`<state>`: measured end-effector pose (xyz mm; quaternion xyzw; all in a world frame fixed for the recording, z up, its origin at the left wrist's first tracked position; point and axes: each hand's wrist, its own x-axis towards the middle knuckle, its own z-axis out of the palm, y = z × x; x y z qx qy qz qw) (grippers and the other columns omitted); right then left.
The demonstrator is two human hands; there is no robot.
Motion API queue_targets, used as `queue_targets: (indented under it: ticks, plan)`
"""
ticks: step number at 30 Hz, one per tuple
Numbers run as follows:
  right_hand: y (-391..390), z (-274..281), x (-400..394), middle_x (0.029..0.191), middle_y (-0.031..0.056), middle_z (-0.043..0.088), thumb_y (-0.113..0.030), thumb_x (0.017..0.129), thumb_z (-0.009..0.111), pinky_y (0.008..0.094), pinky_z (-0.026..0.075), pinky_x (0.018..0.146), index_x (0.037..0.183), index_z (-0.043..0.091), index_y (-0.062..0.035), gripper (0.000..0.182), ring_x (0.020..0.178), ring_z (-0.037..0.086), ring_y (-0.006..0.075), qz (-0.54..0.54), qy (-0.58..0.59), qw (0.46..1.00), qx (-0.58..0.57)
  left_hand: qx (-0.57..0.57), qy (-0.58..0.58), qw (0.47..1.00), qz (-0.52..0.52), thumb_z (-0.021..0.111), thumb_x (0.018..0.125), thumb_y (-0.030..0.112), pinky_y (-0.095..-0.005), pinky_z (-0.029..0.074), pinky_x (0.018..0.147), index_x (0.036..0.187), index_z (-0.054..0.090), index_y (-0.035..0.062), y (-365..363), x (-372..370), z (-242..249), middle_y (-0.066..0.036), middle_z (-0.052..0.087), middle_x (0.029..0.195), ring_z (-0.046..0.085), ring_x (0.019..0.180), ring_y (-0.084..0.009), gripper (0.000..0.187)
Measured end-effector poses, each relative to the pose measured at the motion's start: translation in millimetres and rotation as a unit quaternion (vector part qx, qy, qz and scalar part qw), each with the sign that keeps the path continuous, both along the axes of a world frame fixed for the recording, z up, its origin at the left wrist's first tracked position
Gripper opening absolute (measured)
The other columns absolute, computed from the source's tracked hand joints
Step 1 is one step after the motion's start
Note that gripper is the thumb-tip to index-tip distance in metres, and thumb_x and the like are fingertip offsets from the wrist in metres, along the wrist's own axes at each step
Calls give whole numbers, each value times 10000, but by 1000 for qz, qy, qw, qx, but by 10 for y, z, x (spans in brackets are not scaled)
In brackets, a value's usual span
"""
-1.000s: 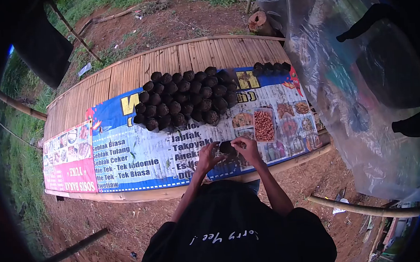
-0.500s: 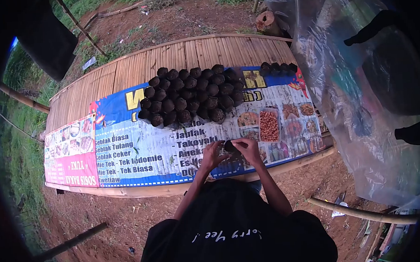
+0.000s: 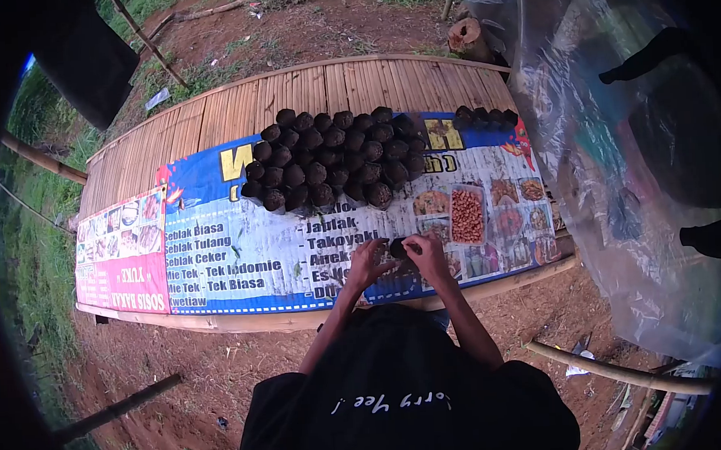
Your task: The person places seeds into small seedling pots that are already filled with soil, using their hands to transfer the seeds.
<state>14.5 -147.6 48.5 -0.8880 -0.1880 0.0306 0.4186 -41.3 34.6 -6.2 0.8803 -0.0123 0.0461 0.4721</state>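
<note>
A small black seedling bag (image 3: 397,248) stands on the printed banner in front of me. My left hand (image 3: 365,265) is at its left side, thumb and forefinger curved around it. From the right, my right hand (image 3: 424,254) reaches to the bag's top with its fingertips pinched together; whatever they may hold is too small to make out. Close to the right hand lies a clear plastic tub of reddish-brown seeds (image 3: 466,214). Beyond my hands, a large cluster of soil-filled black seedling bags (image 3: 325,158) stands packed together.
A bamboo-slat table (image 3: 227,110) carries the banner (image 3: 217,255). A short row of black bags (image 3: 485,119) stands at the back right. Clear plastic sheeting (image 3: 584,175) hangs on the right. A bamboo pole (image 3: 616,365) juts in at the lower right.
The view has shifted slightly. My right hand's fingers have drawn in a little at the bag's top. My left hand stays beside the bag.
</note>
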Motion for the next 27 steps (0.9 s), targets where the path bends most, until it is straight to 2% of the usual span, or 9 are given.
queue_targets:
  ticks: [1,3,6,12,18,22,25,27]
  plan:
    - [3,-21,-11,851,104,627,-88,783,693,388,454,765,889,676,-60,111,851,552,275,0,1,1000,0,0,1,1000,0,815,662,370,-458,420,871,1179,578,77,-1,3,15,-111,632,1058,579,1020,-330,639]
    - [9,-52,-33,810,76,644,-115,753,716,396,435,774,856,672,-77,119,837,532,267,9,-110,986,-126,-13,33,999,-13,814,664,365,-456,415,878,1189,573,85,-10,13,46,-109,628,1072,572,1034,-331,642]
    - [26,-76,9,780,47,655,-144,740,723,404,409,804,834,670,-102,115,856,525,253,47,-158,976,-139,5,32,999,-8,815,662,363,-455,416,878,1188,576,89,-12,4,65,-108,628,1079,569,1045,-332,640]
    - [65,-80,-2,818,23,676,-136,765,672,385,373,827,796,678,-115,38,907,518,223,45,-156,970,-181,-29,30,999,-10,818,654,367,-460,419,895,1183,582,89,12,16,-3,-121,627,1082,570,1047,-338,642]
    - [64,-197,-22,848,21,683,-108,780,615,380,368,831,845,703,-108,109,926,521,222,41,-172,962,-207,-36,33,999,-11,818,654,367,-461,428,907,1184,581,82,18,20,3,-140,628,1078,575,1035,-353,647]
    - [57,-148,-33,866,21,680,-103,777,619,379,374,844,863,706,-104,123,935,520,225,35,-188,958,-212,-29,34,999,-12,818,655,369,-462,427,907,1183,581,78,18,26,16,-145,629,1074,573,1038,-356,648]
    - [54,14,-48,868,25,672,-112,775,649,386,384,853,861,698,-95,101,955,523,226,18,-184,972,-146,-32,40,999,-19,819,654,370,-463,427,907,1184,580,81,32,24,-42,-147,628,1079,574,1037,-356,649]
    - [66,112,-41,845,48,662,-137,747,713,408,398,865,903,686,-92,165,953,539,246,-107,-177,973,-104,-13,16,1000,-9,821,653,371,-457,431,905,1184,580,81,28,25,-51,-150,627,1081,576,1030,-354,651]
